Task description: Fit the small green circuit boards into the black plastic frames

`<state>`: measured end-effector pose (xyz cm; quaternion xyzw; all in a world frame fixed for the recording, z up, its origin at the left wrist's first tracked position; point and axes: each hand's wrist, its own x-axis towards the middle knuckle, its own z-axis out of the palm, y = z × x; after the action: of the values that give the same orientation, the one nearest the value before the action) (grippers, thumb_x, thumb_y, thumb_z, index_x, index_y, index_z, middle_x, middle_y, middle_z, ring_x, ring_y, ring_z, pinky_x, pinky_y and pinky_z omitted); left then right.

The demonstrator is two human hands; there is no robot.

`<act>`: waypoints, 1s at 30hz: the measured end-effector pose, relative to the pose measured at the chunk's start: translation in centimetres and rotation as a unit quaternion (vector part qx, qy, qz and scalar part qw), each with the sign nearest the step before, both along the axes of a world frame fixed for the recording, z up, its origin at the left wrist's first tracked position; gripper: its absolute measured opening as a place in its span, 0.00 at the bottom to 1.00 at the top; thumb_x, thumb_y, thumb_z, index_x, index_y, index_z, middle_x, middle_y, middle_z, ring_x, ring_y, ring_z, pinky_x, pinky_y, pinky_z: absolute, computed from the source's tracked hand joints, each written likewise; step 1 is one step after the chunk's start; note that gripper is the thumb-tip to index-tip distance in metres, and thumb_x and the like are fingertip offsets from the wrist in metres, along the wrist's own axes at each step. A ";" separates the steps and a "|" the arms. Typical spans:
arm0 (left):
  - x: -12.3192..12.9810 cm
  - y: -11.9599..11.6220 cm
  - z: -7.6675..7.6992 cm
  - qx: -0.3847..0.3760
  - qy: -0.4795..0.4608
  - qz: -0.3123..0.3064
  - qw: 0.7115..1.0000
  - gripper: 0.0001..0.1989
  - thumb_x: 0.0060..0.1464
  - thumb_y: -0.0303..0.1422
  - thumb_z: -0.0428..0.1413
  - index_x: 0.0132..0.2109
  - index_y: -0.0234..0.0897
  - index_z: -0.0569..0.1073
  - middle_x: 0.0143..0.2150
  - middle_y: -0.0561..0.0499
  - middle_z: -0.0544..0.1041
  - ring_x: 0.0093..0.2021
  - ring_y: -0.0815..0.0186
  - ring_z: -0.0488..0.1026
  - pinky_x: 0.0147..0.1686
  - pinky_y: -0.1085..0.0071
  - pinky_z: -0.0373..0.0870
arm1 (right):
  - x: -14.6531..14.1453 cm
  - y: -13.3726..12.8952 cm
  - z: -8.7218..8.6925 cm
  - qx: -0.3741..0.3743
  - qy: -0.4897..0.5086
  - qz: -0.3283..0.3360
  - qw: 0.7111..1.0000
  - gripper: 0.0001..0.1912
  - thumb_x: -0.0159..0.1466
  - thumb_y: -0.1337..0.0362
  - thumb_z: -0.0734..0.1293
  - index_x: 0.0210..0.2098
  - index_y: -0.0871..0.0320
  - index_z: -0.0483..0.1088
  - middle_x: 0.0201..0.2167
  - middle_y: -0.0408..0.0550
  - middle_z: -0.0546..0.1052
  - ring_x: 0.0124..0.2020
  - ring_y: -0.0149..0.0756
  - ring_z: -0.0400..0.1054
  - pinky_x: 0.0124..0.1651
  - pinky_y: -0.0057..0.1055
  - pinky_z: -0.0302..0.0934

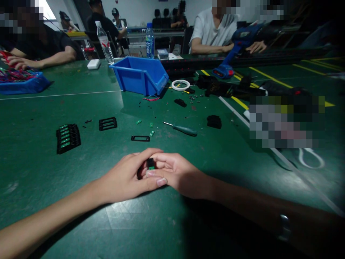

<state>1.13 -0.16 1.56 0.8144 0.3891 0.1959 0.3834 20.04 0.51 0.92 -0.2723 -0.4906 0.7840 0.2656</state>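
My left hand [125, 176] and my right hand [179, 174] meet at the middle of the table, fingers curled round a small black plastic part with a green circuit board [150, 164]. Only a bit of this part shows between the thumbs and fingers. Just beyond my hands lie a black rectangular frame [140, 140] and several tiny green circuit boards [151, 125]. A screwdriver [184, 130] with a green handle rests to their right. Left of my hands sits a row of black parts with green boards [68, 137], near a stack of black frames [107, 123].
A blue bin [134, 77] stands farther back, by a white tape roll [180, 85] and scattered screws. Two bottles [104, 43] and a blue cordless drill [234, 50] stand behind. A wire-filled blue tray [24, 84] is at left. Other people sit across the green table [88, 230].
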 end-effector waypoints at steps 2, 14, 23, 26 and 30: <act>0.0 0.1 0.0 -0.003 -0.005 -0.008 1.000 0.23 0.61 0.47 0.58 0.58 0.41 0.69 0.32 0.55 0.78 0.25 0.69 0.69 0.24 0.75 0.58 | 0.0 -0.1 0.1 -0.006 -0.005 -0.002 1.000 0.05 0.64 0.72 0.67 0.40 0.61 0.74 0.37 0.47 0.80 0.42 0.34 0.75 0.48 0.31 0.66; -0.3 0.4 -0.5 -0.059 -0.064 0.003 0.996 0.23 0.63 0.46 0.57 0.59 0.39 0.70 0.40 0.50 0.78 0.32 0.67 0.72 0.27 0.75 0.65 | 0.2 0.4 0.0 0.028 -0.022 0.010 0.999 0.09 0.62 0.69 0.68 0.42 0.62 0.75 0.39 0.49 0.79 0.45 0.38 0.75 0.52 0.35 0.66; -0.2 0.5 -0.4 -0.035 -0.085 0.003 0.996 0.22 0.62 0.45 0.59 0.58 0.40 0.71 0.43 0.48 0.78 0.37 0.63 0.74 0.30 0.74 0.69 | 0.2 0.4 -0.3 0.043 0.013 0.004 0.999 0.10 0.63 0.72 0.67 0.44 0.61 0.77 0.44 0.49 0.81 0.47 0.36 0.76 0.57 0.35 0.66; -0.1 0.5 -0.5 -0.031 -0.096 -0.002 0.995 0.22 0.62 0.44 0.59 0.58 0.39 0.72 0.42 0.48 0.78 0.38 0.62 0.75 0.31 0.73 0.70 | 0.1 0.4 -0.3 0.042 0.015 -0.002 0.999 0.11 0.62 0.75 0.67 0.43 0.62 0.77 0.43 0.49 0.81 0.47 0.35 0.76 0.56 0.33 0.66; 0.0 0.5 -0.6 -0.039 -0.108 -0.006 0.993 0.21 0.62 0.44 0.59 0.57 0.39 0.72 0.43 0.48 0.78 0.39 0.62 0.76 0.32 0.73 0.72 | 0.0 0.5 -0.3 0.041 0.014 -0.006 0.999 0.11 0.61 0.76 0.67 0.42 0.62 0.77 0.43 0.49 0.82 0.47 0.35 0.77 0.57 0.33 0.66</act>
<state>1.08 0.37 0.98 0.7754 0.3474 0.2655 0.4556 20.06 0.97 0.61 -0.2533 -0.5174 0.7651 0.2877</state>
